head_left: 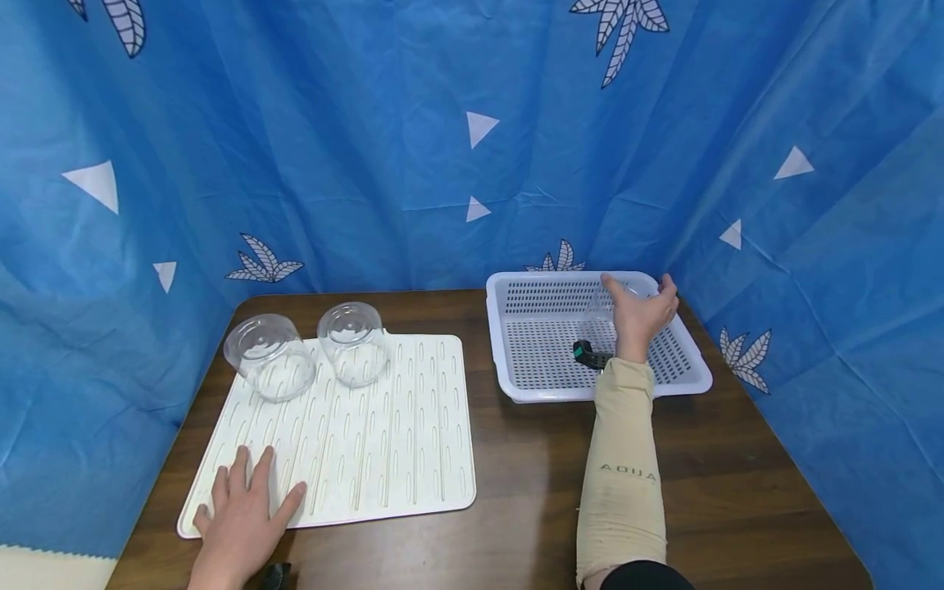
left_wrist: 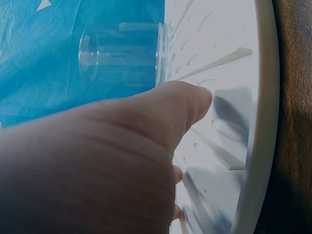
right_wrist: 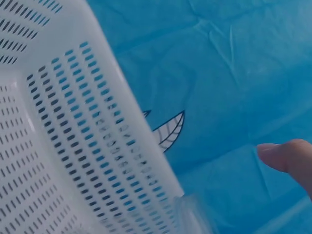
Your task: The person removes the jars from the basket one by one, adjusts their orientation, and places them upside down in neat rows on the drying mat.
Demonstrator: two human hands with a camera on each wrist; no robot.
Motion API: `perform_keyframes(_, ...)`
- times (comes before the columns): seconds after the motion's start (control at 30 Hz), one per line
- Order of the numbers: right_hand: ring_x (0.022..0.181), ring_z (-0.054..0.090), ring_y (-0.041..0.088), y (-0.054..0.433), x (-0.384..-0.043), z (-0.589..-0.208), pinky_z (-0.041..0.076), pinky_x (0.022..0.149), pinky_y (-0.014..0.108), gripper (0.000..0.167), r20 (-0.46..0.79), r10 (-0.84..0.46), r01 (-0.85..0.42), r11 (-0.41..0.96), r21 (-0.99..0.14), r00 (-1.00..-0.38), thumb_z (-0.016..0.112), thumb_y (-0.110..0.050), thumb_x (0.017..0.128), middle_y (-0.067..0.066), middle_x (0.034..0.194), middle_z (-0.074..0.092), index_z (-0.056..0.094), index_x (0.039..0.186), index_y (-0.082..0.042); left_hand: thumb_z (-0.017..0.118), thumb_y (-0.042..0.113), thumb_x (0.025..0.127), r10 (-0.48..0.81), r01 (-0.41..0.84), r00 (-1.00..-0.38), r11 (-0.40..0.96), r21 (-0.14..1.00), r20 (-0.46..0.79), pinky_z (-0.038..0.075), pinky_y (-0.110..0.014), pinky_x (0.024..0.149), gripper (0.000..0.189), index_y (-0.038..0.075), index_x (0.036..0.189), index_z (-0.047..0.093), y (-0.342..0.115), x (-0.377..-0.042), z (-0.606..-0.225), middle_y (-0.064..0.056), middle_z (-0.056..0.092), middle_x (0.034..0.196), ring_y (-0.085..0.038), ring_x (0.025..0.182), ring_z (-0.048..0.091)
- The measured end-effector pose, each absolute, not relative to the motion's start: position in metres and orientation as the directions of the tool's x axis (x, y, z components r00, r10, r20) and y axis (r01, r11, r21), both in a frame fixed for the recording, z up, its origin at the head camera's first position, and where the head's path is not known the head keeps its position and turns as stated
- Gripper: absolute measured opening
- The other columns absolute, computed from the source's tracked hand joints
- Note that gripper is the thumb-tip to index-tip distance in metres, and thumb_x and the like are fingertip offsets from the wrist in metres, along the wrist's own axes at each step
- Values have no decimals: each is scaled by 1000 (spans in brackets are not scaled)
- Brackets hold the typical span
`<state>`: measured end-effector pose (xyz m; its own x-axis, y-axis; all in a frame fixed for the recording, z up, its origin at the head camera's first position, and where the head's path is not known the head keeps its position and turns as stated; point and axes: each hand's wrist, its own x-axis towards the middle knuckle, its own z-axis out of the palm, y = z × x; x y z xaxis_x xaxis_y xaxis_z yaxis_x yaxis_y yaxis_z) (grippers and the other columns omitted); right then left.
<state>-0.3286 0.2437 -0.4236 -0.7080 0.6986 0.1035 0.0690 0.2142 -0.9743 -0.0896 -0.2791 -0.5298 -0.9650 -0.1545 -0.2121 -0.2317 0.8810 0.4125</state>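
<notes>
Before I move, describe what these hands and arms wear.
The left hand and right hand are gloveless. A beige arm sleeve with dark lettering covers the right forearm. Black material shows near its elbow end. At the right wrist sits a black, green-marked device.

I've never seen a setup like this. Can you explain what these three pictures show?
There is no machine here, just a person's two bare hands. The wide picture comes from a camera worn on the head, looking forward and down. The other two come from cameras on the wrists: one looks past the left thumb, the other along the basket's side.

On the brown table lies a white ridged mat, with two clear containers standing near its far edge. The left hand rests spread on the mat and holds nothing. The right hand is over a white basket, beside another clear container inside. I can't tell whether it has hold of that one.
</notes>
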Motion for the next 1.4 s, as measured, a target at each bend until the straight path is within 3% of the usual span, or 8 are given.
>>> perform_keyframes(0.37, 165, 14, 34, 250, -328, -437, 15, 134, 46, 130, -31, 649, 218, 209, -953, -761, 94, -37, 87, 17, 179, 14, 3, 176, -11, 62, 51, 109, -150, -239, -961, 874, 424, -233, 8, -98, 102, 94, -18, 161, 24, -280, -88, -530, -50, -1, 164, -77, 148, -2)
perform_keyframes(0.6, 168, -4, 36, 257, -324, -437, 8, 134, 46, 141, -146, 571, 316, 210, -925, -808, 94, -34, 86, 20, 182, -7, -13, 173, -5, 61, 52, 109, -150, -241, -960, 874, 422, -236, 8, -98, 101, 94, -18, 161, 24, -281, -88, -531, -50, -1, 164, -77, 148, -2)
perform_keyframes(0.77, 167, -2, 38, 262, -323, -441, 10, 133, 50, 142, -246, 518, 392, 192, -900, -819, 92, -30, 88, 20, 181, -12, -20, 171, -6, 61, 52, 109, -147, -242, -958, 874, 421, -244, 8, -98, 101, 95, -18, 161, 24, -281, -88, -530, -50, -1, 164, -76, 148, -2)
perform_keyframes(0.93, 164, 14, 43, 268, -326, -444, 20, 132, 56, 137, -291, 501, 435, 197, -879, -815, 90, -23, 89, 25, 180, -1, -18, 172, -5, 62, 51, 109, -153, -245, -958, 876, 417, -242, 8, -98, 101, 94, -18, 161, 25, -281, -89, -530, -50, 0, 164, -76, 147, -1)
perform_keyframes(1.13, 160, 25, 45, 269, -325, -443, 26, 130, 58, 125, -273, 509, 431, 225, -874, -817, 89, -16, 90, 27, 178, 13, -3, 173, 0, 61, 52, 109, -149, -241, -959, 875, 419, -241, 8, -98, 101, 94, -18, 161, 24, -282, -89, -530, -50, 0, 164, -76, 147, -1)
perform_keyframes(1.4, 159, 27, 46, 269, -325, -440, 29, 128, 59, 122, -278, 508, 445, 241, -863, -815, 90, -18, 90, 27, 178, 17, 3, 174, 0, 62, 52, 108, -148, -234, -962, 881, 410, -231, 10, -98, 101, 94, -18, 160, 26, -282, -90, -530, -50, 2, 163, -76, 147, 1)
